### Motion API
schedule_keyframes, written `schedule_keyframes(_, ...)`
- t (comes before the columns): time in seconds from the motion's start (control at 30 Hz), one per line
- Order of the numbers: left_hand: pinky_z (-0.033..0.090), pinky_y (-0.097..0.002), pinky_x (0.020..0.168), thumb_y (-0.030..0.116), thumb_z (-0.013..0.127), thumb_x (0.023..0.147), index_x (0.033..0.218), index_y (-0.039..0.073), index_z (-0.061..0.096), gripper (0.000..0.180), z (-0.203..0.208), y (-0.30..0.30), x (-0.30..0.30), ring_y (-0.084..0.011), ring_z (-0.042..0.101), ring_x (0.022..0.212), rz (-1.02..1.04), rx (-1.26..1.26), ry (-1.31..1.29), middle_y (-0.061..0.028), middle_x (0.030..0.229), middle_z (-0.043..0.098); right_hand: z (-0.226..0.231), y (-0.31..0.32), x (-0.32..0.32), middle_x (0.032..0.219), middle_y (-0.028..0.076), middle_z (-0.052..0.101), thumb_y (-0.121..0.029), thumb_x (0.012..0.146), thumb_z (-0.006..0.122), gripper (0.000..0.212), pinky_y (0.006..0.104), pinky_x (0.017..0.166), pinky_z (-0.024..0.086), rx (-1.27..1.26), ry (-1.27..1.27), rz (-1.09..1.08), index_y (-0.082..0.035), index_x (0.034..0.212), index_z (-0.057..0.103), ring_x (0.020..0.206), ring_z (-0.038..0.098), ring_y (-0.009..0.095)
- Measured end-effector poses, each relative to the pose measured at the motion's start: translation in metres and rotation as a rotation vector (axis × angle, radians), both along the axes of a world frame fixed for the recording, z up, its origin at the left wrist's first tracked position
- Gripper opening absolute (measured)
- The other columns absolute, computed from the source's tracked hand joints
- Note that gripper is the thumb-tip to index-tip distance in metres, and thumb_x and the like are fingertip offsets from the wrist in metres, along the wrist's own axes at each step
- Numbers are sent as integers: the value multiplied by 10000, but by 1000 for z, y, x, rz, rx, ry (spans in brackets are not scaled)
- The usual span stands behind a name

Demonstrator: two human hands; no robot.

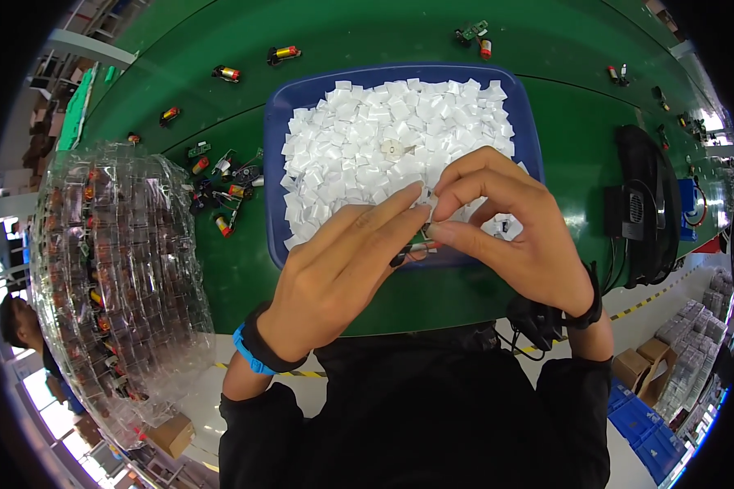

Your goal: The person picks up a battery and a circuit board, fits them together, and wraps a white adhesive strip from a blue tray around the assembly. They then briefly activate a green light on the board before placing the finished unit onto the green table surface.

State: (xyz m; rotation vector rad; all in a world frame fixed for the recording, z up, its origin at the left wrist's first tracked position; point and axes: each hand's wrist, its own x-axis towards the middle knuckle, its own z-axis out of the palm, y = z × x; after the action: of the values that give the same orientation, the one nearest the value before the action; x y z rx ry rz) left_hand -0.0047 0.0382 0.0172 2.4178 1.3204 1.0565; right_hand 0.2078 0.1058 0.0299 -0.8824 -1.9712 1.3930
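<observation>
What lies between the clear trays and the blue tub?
In the head view, red-and-yellow cylinders, a green circuit board and dark parts lie scattered there on the green table.

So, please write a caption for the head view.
Left hand and right hand meet at a small wired part over a blue tray of white pieces.

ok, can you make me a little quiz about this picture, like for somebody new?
1. Pick one: what fills the blue tub?
A) red beads
B) white pieces
C) yellow screws
2. True or false: the left hand and the right hand are far apart.
3. Fill in the gap: the blue wristband is on the person's ____ wrist.

Key:
1. B
2. False: their fingers come together over the near part of the tub.
3. Left
</observation>
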Motion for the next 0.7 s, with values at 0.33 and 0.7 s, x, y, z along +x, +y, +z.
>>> schedule_keyframes(0.33, 576, -311, 665, -43, 710, 730, 1201, -26, 619, 480, 0, 3, -4, -245, 650, 824, -11, -15, 94, -163, 1236, 652, 0, 3, -2, 1064, 40, 619, -41, 837, 739, 114, 235, 651, 479, -58, -43, 3, -52, 934, 681, 921, 612, 129)
schedule_keyframes(0.7, 557, -313, 600, 2, 707, 769, 1160, 15, 636, 398, -1, 4, -2, -213, 661, 793, 42, -59, 112, -129, 1204, 671, -10, 9, -3, 1077, 35, 608, -45, 877, 702, 57, 238, 644, 486, -28, -7, -28, -45, 924, 671, 883, 615, 122)
